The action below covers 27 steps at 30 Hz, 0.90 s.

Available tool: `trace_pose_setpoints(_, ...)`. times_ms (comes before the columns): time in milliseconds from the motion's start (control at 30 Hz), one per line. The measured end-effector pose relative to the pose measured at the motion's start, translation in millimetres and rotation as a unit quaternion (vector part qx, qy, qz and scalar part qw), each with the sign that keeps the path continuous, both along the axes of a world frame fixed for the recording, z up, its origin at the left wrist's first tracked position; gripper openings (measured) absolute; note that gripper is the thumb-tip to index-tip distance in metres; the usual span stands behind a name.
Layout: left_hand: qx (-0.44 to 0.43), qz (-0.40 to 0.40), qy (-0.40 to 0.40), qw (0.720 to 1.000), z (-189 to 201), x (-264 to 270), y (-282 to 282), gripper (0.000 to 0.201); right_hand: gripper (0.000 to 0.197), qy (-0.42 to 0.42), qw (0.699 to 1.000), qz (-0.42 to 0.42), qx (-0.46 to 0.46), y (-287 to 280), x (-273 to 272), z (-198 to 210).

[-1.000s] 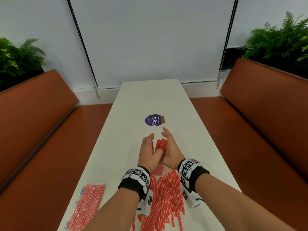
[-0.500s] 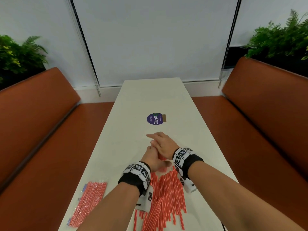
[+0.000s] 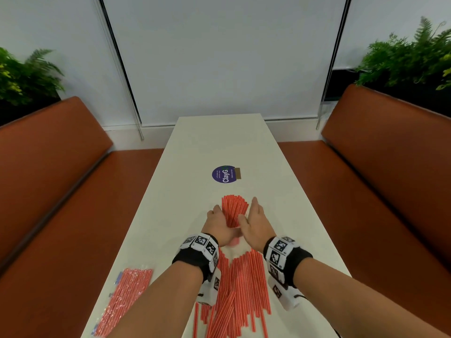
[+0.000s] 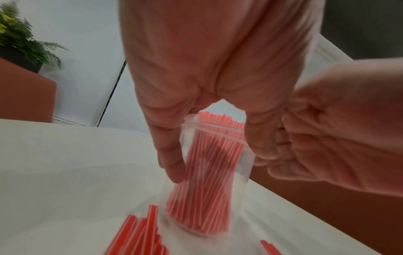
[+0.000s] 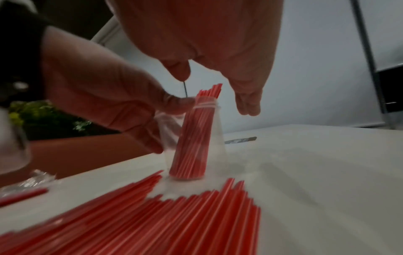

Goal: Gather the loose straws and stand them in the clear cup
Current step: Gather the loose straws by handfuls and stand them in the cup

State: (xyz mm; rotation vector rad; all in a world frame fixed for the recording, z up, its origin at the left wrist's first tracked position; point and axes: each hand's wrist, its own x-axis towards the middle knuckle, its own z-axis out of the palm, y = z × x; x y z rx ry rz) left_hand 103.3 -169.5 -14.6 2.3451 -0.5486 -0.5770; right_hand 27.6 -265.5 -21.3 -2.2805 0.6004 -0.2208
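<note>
Left hand point(image 3: 218, 224) curling fingers and thumb round the clear plastic cup point(image 4: 216, 155) near its rim, steadying it upright on the long white desk point(image 3: 292, 191). Right hand point(image 3: 255, 222) hanging spread and relaxed just beside the cup's right side, fingers straight, gripping nothing. Red-and-white striped straws in the cup point(image 3: 234, 208) standing bunched, fanning out above the rim. Loose red-and-white striped straws point(image 3: 244, 286) lying in a flat row on the desk, just nearer than the cup, between the wrists. Clear bag of red straws point(image 3: 124, 298) resting at the desk's left edge. Round purple sticker point(image 3: 224, 174) sitting beyond the cup.
</note>
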Motion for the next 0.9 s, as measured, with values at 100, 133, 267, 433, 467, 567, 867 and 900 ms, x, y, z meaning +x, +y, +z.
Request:
trace_pose_setpoints(100, 0.004, 0.005, -0.007, 1.000, 0.4, -2.6, -2.9, 0.076, 0.069, 0.055, 0.998, 0.037, 0.013, 3.2, 2.9, -9.4)
trace_pose_setpoints(133, 0.007, 0.004, -0.009, 1.000, 0.8, -3.4, -3.2, 0.077, 0.070, 0.061, 0.997, 0.041, 0.020, 1.8, 7.5, -9.6)
trace_pose_setpoints(267, 0.007, -0.004, -0.008, 1.000, 1.6, -3.5, -1.4, 0.084, 0.067, 0.082, 0.996, 0.035, 0.003, -8.0, 28.0, -9.5)
trace_pose_setpoints(433, 0.009, -0.009, -0.011, 1.000, 3.3, 2.4, 6.0, 0.102, 0.068, 0.104, 0.992, 0.065, -0.013, -6.7, 28.9, -2.5)
trace_pose_setpoints(467, 0.012, -0.013, -0.007, 1.000, 4.9, 3.5, 8.4, 0.112, 0.068, 0.100, 0.993, 0.061, -0.002, -7.1, 27.4, -2.0)
trace_pose_setpoints(567, 0.035, -0.013, -0.001, 0.999, 12.3, 8.9, 19.1, 0.127, 0.071, 0.093, 0.995, 0.010, 0.025, -9.2, 21.0, -2.2)
trace_pose_setpoints(867, 0.272, -0.093, 0.011, 0.958, -10.1, -15.6, 85.9, 0.112, 0.093, 0.318, 0.947, 0.037, -0.025, 1.0, -46.7, 2.3)
trace_pose_setpoints(900, 0.277, -0.126, 0.022, 0.952, -11.8, -25.2, 91.5, 0.122, 0.107, 0.350, 0.932, 0.069, -0.063, 6.5, -54.8, -0.7)
